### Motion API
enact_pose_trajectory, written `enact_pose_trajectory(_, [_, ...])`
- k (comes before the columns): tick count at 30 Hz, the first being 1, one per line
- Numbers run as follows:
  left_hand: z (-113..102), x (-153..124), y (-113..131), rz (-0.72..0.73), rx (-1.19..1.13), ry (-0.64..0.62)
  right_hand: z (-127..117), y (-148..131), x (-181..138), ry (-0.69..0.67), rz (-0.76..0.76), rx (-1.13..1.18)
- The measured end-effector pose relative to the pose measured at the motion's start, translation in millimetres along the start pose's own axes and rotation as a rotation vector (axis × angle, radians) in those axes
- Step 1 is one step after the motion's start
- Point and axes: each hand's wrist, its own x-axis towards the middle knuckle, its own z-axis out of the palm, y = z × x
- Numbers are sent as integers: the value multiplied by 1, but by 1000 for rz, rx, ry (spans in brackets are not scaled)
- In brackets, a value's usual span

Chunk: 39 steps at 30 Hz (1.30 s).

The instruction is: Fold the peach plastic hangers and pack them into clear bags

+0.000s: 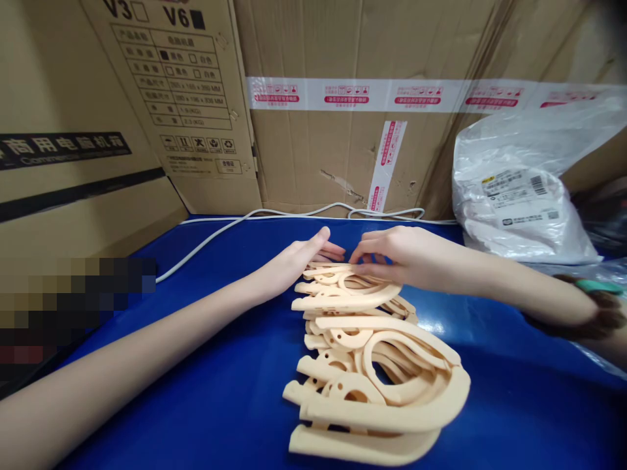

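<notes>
A long pile of cream-coloured curved plastic pieces (372, 365) lies on the blue table surface (220, 365), running from near me toward the back. My left hand (298, 258) reaches in from the left, fingers stretched out and resting on the far end of the pile. My right hand (392, 254) comes in from the right, its fingertips pinched together on the topmost far piece (337, 271). The two hands nearly touch over that far end.
Large cardboard boxes (343, 98) wall off the back and left. A white cable (294, 214) runs along the table's far edge. A grey plastic bag with labels (519, 189) sits at the back right. A pixelated patch covers the left edge.
</notes>
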Motion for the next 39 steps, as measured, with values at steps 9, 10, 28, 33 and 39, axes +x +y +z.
enact_pose_trajectory(9, [-10,20,-12,-170,-153,187,1,18,17,-88,-39,25])
enact_pose_trajectory(10, [-13,25,-12,-210,-162,194,1,21,20,-88,-36,36])
enact_pose_trajectory(28, [-21,81,-11,-96,-396,280,29,72,54,380,399,1009])
enact_pose_trajectory(33, [-16,79,1,15,-393,397,21,67,54,503,350,844])
enact_pose_trajectory(39, [-8,70,38,263,-139,431,-19,50,37,592,232,19])
